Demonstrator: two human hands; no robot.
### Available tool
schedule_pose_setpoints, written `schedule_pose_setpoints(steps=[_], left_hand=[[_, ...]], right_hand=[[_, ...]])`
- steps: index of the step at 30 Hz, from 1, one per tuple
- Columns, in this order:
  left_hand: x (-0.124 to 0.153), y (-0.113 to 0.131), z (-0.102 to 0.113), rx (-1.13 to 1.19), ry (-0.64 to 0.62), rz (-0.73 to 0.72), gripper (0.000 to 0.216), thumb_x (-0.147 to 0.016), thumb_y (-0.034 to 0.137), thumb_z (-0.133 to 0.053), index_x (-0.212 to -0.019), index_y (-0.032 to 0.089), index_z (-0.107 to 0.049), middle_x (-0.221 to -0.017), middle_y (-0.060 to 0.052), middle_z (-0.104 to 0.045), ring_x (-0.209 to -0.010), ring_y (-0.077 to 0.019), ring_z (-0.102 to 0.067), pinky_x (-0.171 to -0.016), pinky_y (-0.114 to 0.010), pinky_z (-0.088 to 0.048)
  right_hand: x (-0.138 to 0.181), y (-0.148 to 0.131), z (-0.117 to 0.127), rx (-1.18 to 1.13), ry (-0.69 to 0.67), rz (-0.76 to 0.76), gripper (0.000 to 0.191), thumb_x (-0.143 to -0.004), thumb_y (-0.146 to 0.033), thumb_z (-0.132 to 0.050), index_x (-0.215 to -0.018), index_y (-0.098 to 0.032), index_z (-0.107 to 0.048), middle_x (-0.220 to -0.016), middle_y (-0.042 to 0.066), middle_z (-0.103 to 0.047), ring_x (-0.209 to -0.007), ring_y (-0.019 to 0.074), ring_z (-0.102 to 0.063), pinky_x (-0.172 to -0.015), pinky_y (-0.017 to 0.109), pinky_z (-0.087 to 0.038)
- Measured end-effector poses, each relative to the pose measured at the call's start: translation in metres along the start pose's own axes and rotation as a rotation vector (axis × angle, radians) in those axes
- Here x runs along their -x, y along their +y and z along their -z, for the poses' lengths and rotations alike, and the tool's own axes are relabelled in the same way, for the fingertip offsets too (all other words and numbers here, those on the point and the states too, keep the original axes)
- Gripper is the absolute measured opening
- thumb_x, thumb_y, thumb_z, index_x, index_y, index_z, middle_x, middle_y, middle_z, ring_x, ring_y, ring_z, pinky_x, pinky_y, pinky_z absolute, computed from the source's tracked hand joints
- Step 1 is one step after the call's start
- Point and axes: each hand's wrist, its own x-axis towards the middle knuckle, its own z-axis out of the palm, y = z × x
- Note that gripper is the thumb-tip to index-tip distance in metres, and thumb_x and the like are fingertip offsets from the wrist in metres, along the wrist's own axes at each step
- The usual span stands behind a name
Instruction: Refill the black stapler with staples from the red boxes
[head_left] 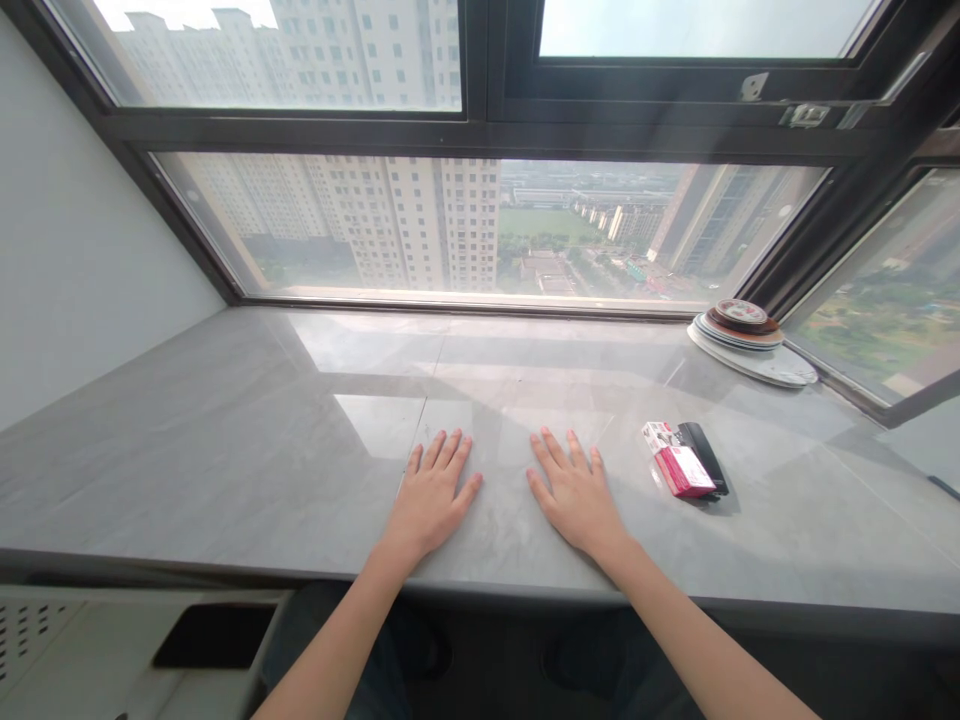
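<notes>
My left hand (431,490) lies palm down on the grey stone sill (225,450), its fingers spread and nothing in it. A short way to the right, my right hand (574,488) rests flat in the same manner, fingers apart. The two hands do not touch. Right of my right hand, out of its reach by a small gap, is a small pink and white box (685,472). Against the box's right side lies a black object that looks like a stapler (703,455), partly hidden by the box.
A stack of round plates or mats (739,335) sits in the far right corner by the window frame (480,135). A white wall (90,230) bounds the left side. Below the sill's front edge, a white unit holds a black rectangular panel (215,636).
</notes>
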Motion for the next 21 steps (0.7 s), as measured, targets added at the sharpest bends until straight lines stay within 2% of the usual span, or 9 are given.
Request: schedule_pose_setpoints(steps=[12, 21], left_hand=[[-0.0015, 0.0041, 0.003, -0.006, -0.003, 0.005, 0.064, -0.105, 0.058, -0.034, -0.165, 0.036, -0.024, -0.172, 0.002, -0.024, -0.161, -0.0281, -0.015, -0.13, -0.055, -0.011], [-0.0024, 0.0048, 0.0004, -0.004, 0.028, -0.011, 0.069, -0.103, 0.061, -0.038, -0.166, 0.036, -0.022, -0.172, 0.0, -0.026, -0.16, -0.0317, -0.018, -0.129, -0.058, -0.015]], right_hand=[[-0.0001, -0.005, 0.0064, 0.026, -0.005, 0.007, 0.063, -0.106, -0.05, -0.029, -0.167, -0.036, -0.021, -0.174, -0.004, -0.016, -0.16, 0.0376, -0.004, -0.124, 0.067, -0.004], [0.0002, -0.0078, 0.01, 0.08, -0.036, -0.003, 0.063, -0.107, -0.05, -0.026, -0.168, -0.034, -0.018, -0.175, -0.002, -0.012, -0.16, 0.037, -0.001, -0.123, 0.068, -0.005]])
